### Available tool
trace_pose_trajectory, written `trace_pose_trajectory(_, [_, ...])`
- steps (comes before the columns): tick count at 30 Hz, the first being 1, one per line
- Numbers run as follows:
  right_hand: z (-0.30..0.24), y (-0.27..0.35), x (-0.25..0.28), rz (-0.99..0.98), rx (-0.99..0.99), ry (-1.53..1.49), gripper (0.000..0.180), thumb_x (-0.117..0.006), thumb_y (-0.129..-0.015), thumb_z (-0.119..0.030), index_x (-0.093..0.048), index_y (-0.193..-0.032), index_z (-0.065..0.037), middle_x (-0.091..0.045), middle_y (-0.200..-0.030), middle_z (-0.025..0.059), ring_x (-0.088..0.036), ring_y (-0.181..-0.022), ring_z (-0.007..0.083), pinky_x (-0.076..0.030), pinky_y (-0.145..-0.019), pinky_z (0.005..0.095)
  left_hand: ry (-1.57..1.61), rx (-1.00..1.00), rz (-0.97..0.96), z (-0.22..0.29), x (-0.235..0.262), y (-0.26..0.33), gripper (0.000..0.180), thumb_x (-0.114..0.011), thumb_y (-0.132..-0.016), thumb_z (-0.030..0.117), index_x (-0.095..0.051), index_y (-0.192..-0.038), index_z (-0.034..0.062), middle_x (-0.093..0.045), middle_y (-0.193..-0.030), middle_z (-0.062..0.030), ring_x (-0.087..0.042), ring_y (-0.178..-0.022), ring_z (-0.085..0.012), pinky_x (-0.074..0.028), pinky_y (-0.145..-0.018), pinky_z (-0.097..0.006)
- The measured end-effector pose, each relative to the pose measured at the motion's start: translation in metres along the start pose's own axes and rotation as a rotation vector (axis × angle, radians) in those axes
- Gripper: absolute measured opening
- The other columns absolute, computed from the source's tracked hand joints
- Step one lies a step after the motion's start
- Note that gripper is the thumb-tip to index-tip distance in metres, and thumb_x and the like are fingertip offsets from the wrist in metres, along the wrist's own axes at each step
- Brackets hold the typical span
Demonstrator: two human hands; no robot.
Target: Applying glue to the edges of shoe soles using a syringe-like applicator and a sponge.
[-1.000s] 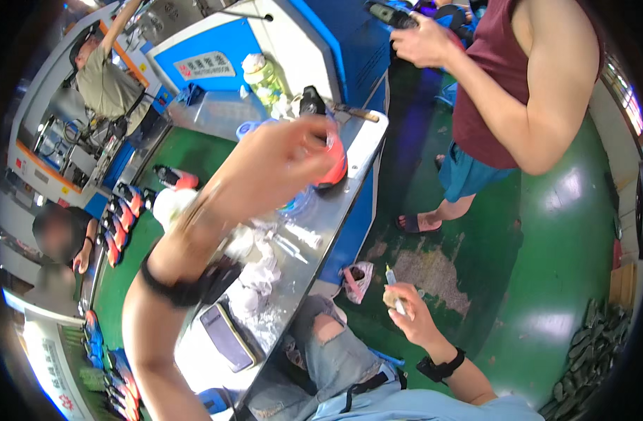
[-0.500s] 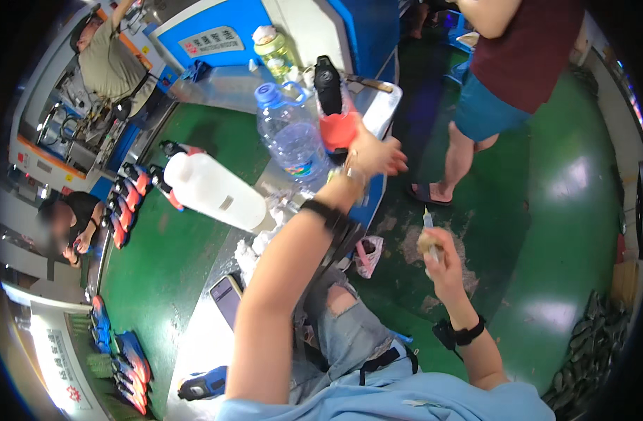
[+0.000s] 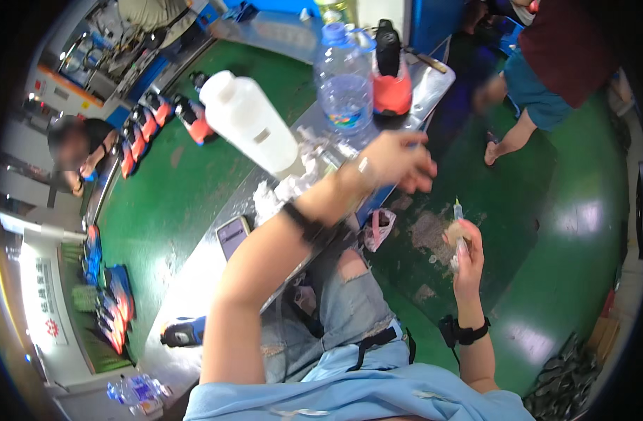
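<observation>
My right hand (image 3: 466, 256) is closed around a small clear syringe (image 3: 458, 210) with a thin yellowish tip pointing away from me. Fingers cover the syringe's lower part. My left hand (image 3: 398, 163) hovers at the bench's right edge, slightly blurred, fingers loosely curled and apart, with nothing visible in it. Just beyond it, a coral-and-black sports shoe (image 3: 391, 88) stands on the bench (image 3: 433, 74), not touched by the hand. Next to the shoe is a large clear plastic bottle (image 3: 344, 88) with a blue cap.
A white plastic bottle (image 3: 248, 123), crumpled white tissue (image 3: 287, 189) and a phone (image 3: 232, 235) lie along the bench. A blue-and-black shoe (image 3: 183, 332) is at the near left. More shoes (image 3: 135, 133) line another bench, where a person sits. Another person (image 3: 546, 84) stands at the right.
My left hand has come away from the coral shoe, toward me and to the right. The right hand still holds the syringe. The view has shifted, and the standing person's pose differs.
</observation>
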State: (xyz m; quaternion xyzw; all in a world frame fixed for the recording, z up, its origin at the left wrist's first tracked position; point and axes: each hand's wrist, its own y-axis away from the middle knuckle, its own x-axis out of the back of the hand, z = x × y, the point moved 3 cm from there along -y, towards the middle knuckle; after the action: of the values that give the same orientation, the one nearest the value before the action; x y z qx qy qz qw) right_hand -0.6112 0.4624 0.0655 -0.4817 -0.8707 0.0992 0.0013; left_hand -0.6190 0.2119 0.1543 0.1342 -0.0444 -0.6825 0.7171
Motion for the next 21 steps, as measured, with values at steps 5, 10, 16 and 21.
trace_pose_trajectory(5, [-0.014, -0.024, -0.069, -0.257, 0.202, -0.025, 0.056, -0.041, -0.093, -0.041, -0.042, -0.127, 0.004, -0.043, -0.127, 0.0192, -0.054, -0.109, 0.0272, -0.047, -0.093, 0.0419, -0.078, 0.199, 0.111, -0.029, 0.009, 0.261, 0.041, -0.052, -0.096, 0.013, -0.045, -0.135, 0.0007, -0.069, -0.091, -0.0086, -0.064, -0.085, -0.012, -0.052, -0.079, -0.027])
trace_pose_trajectory(10, [-0.019, -0.038, -0.137, -0.585, 0.183, -0.291, 0.051, -0.054, -0.09, -0.034, -0.047, -0.127, 0.001, -0.042, -0.125, 0.0133, -0.047, -0.113, 0.0208, -0.038, -0.096, 0.0349, 0.158, 0.48, 1.083, -0.082, -0.02, 0.479, 0.037, -0.052, -0.096, 0.03, -0.057, -0.115, -0.001, -0.065, -0.089, -0.0111, -0.063, -0.082, -0.0203, -0.051, -0.076, -0.032])
trace_pose_trajectory(16, [-0.014, -0.029, -0.189, -0.661, 0.037, -0.359, 0.05, -0.05, -0.089, -0.031, -0.047, -0.127, 0.001, -0.042, -0.125, 0.0136, -0.049, -0.11, 0.0216, -0.042, -0.094, 0.0377, 0.818, 0.366, 1.339, -0.191, -0.073, 0.555, 0.068, -0.036, -0.096, 0.054, -0.049, -0.125, -0.0052, -0.065, -0.101, -0.0127, -0.063, -0.097, -0.0252, -0.05, -0.086, -0.04])
trace_pose_trajectory(21, [-0.014, 0.004, -0.198, -0.76, 0.016, -0.403, 0.052, -0.051, -0.088, -0.032, -0.047, -0.127, 0.001, -0.042, -0.126, 0.0139, -0.05, -0.111, 0.0226, -0.042, -0.095, 0.0389, 1.006, -0.151, 1.187, -0.219, -0.05, 0.476, 0.084, -0.028, -0.091, 0.067, -0.029, -0.142, 0.0003, -0.037, -0.144, -0.0155, -0.034, -0.134, -0.0292, -0.031, -0.109, -0.043])
